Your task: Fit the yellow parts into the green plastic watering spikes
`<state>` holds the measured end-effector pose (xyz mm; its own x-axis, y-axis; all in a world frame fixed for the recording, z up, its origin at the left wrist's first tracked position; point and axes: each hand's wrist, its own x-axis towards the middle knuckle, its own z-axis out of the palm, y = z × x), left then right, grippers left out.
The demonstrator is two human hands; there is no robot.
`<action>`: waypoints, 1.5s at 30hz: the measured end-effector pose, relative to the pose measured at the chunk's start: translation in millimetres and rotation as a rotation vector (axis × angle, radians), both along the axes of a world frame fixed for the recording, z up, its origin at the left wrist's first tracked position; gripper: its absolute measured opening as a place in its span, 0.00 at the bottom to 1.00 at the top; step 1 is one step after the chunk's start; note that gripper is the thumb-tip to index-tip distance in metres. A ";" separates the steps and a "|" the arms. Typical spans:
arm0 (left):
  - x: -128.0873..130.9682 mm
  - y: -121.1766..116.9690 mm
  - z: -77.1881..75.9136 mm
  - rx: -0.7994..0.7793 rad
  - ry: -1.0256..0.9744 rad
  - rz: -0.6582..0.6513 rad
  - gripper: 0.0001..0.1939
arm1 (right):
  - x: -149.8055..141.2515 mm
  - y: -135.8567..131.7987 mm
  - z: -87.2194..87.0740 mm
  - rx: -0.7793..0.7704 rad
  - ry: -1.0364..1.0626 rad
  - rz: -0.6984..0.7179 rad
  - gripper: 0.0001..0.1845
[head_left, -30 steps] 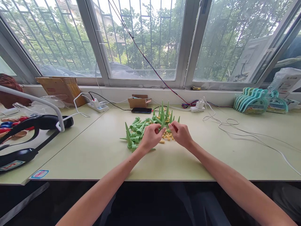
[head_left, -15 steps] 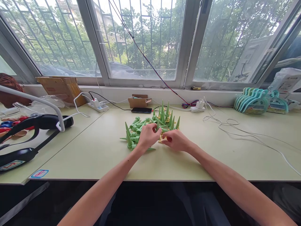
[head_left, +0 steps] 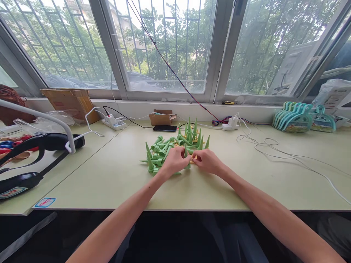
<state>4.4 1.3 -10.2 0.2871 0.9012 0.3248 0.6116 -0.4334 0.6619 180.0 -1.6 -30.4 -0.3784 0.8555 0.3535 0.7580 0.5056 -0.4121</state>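
Observation:
My left hand [head_left: 176, 160] is closed around a green plastic watering spike [head_left: 187, 166], which stands upright with its tip above my thumb and its base showing below. Close beside it, my right hand [head_left: 207, 160] is pinched on a small yellow plastic piece [head_left: 192, 157], mostly hidden by the fingertips. The fingertips of both hands nearly meet. A loose heap of green spikes [head_left: 159, 148] lies to the left of and behind my left hand. Behind my right hand, several spikes [head_left: 195, 129] stand upright with yellow parts at their bases.
A black phone [head_left: 165, 128] and a small cardboard box [head_left: 161, 118] sit behind the heap. Power strips [head_left: 114, 124] and a white cable [head_left: 274, 146] lie toward the back. Black headgear [head_left: 44, 146] is at left; turquoise plastic items [head_left: 293, 118] stand at right.
The held spike has moved slightly right and down, its base now visible below my left hand. My right hand has shifted a little right and up, with the yellow piece at its fingertips.

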 end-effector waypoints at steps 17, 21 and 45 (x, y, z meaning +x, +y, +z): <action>-0.7 -3.4 -0.8 0.083 0.190 -0.117 0.12 | 6.2 1.5 1.8 -0.018 -0.063 -0.096 0.08; -1.6 -0.9 -4.5 0.114 0.208 -0.082 0.12 | 5.5 -0.5 3.1 -0.030 -0.061 -0.099 0.06; -2.8 3.5 -2.5 0.034 0.006 0.026 0.15 | 1.6 -5.5 6.6 -0.099 -0.154 -0.097 0.07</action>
